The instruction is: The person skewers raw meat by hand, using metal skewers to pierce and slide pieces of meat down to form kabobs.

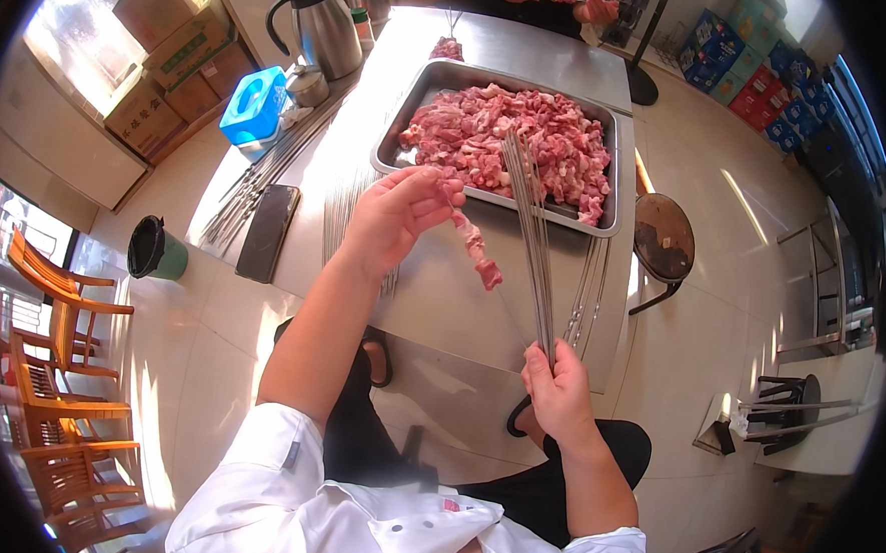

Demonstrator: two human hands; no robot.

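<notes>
My right hand [557, 391] grips a bundle of metal skewers [528, 221] that fans upward over the near rim of the tray. From the same hand one thin skewer slants up to the left, threaded with several pieces of raw meat [475, 244]. My left hand [409, 211] pinches a piece of meat at the upper end of that skewer, its tip hidden by the fingers. Beyond both hands a steel tray [485, 197] holds a heap of raw cut meat [488, 136].
On the steel table [457, 300] lie loose skewers [268, 166], a dark phone [268, 233] and a blue tissue box [254, 107]. A steel jug [324, 34] stands at the back left. Across the table, a co-worker's hands [596, 10] hold a skewer. A round stool [663, 235] is at right.
</notes>
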